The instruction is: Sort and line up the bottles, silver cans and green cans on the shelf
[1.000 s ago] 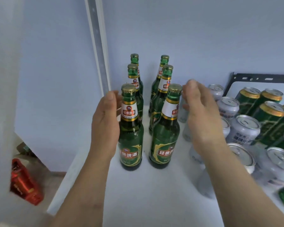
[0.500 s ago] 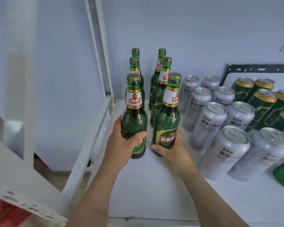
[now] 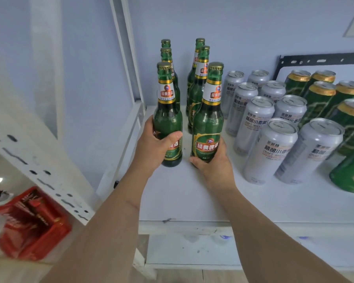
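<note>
green cans (image 3: pixel 323 99) cropped right, red crate (image 3: pixel 32 223) blurred

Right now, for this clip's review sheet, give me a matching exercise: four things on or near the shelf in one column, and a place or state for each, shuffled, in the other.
Column 1
1. front-left bottle
2. front-right bottle
3. silver cans
4. red crate

Column 2
A. standing in rows between the bottles and the green cans
B. gripped low on its body by the right hand
C. down to the left, below the shelf
D. gripped by the left hand

Pairs: 1-D, 2-B, 3-A, 4-C
</note>
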